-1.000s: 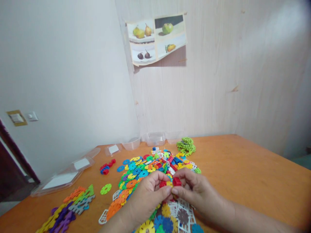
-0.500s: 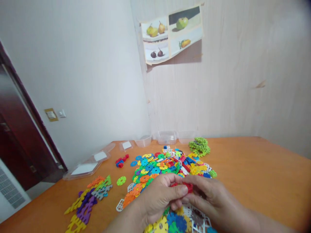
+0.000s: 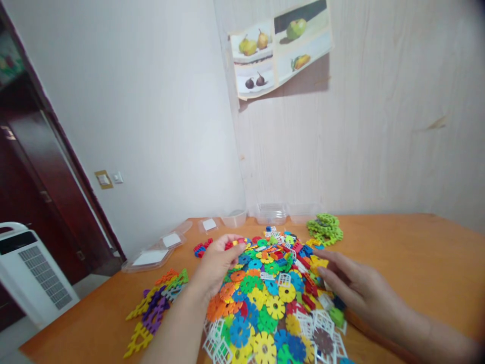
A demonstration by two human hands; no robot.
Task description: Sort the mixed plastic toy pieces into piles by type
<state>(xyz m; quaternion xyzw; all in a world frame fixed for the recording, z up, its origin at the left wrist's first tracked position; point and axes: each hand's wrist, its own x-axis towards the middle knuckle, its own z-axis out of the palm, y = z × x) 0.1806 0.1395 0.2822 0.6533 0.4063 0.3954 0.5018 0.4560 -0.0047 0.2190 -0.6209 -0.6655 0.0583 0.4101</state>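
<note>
My left hand [image 3: 217, 263] is over the far left part of a heaped pile of plastic pieces. Its thumb and fingers are closed around a red building brick [image 3: 229, 245], mostly covered by the hand. At the pile's right side is my right hand [image 3: 352, 283], its thumb and fingers apart, their tips beside a yellow piece [image 3: 318, 263]. Whether they touch it I cannot tell. Between the hands lie notched flower discs [image 3: 275, 307] in yellow, blue, green and orange, small bricks, and white lattice pieces [image 3: 322, 323].
Joined yellow and purple pieces [image 3: 153, 313] lie at the left. Red and blue joined bricks [image 3: 200, 248] sit behind my left hand. A green stack of pieces [image 3: 325, 229] stands at the back right. Clear plastic containers [image 3: 271, 215] and lids [image 3: 151, 259] line the table's [image 3: 409, 258] back and left edges.
My hands have parted from around the red brick. The left moved up and left with it; the right moved right to the pile's edge. The view has shifted left.
</note>
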